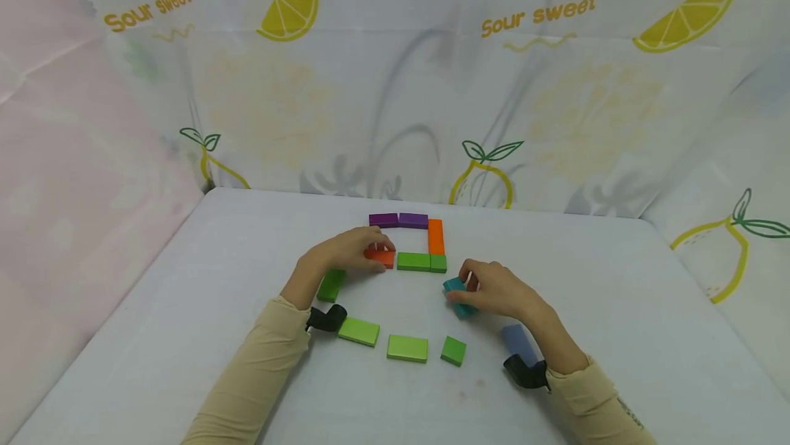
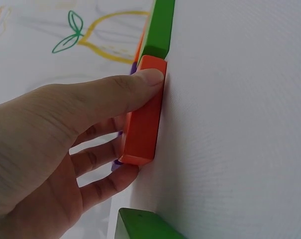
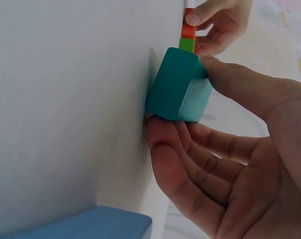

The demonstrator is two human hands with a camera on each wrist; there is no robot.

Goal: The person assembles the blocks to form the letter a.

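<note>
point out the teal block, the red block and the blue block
teal block [image 3: 172, 84], right wrist view: middle of its darker face
red block [image 2: 143, 128], left wrist view: its long face
blue block [image 1: 519, 343], head view: its top

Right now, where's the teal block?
Head view, right of centre: the teal block is gripped in the right hand, up and left of the blue block.

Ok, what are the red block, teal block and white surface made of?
Red block: likely painted wood, possibly plastic; smooth, satin, slightly rounded edges.
Teal block: same guess; pale sheen on one face, rounded corners.
White surface: probably matt cloth; fine weave-like texture shows in the wrist views.
</note>
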